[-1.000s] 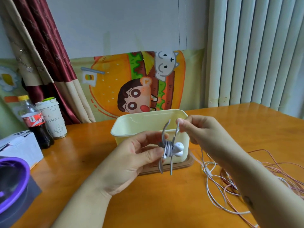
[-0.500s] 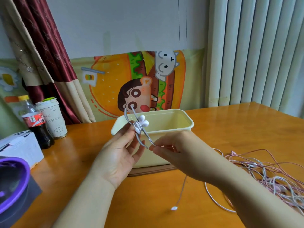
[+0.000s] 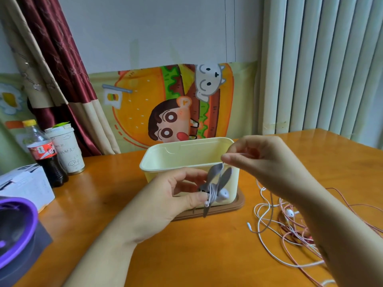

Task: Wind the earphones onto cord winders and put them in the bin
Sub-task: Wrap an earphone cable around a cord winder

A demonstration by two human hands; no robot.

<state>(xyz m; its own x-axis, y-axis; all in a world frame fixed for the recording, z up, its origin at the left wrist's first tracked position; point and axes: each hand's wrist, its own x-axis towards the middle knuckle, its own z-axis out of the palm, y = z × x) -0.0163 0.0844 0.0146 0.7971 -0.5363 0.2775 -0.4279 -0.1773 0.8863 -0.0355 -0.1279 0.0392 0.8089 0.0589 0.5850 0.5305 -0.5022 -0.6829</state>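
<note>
1. Since everything sits on that orange wooden table (image 3: 165,255), start there: it carries the bin in the middle, a heap of loose cables at the right, and some clutter at the left that has nothing to do with the job (a cola bottle (image 3: 44,156), a paper cup (image 3: 67,149), a white box (image 3: 24,187)).
2. Bin (image 3: 186,157): pale yellow, open top, parked on a brown tray-like base (image 3: 232,209). It's right behind the hands, which makes sense to me, since a finished winder only needs a short drop in. I can't see anything inside from this angle.
3. Tangle of earphones (image 3: 290,224): white and pink cords piled just right of the bin, partly under the right forearm. Looks like several sets are left to do, so I'd say the task is nowhere near finished.
4. Left hand (image 3: 165,195): thumb and fingers pinch the middle of the cord winder, holding it steady in front of the bin wall so the other hand can work around it.
5. Right hand (image 3: 265,160): fingertips pressed together on the white cord just above the winder, keeping it taut, I'd guess for the next wrap.
6. Cord winder (image 3: 216,183): grey, with two ear-like prongs pointing up and white cord already looped round its waist.
7. One white earbud (image 3: 223,194) pokes out on the winder's right side.
</note>
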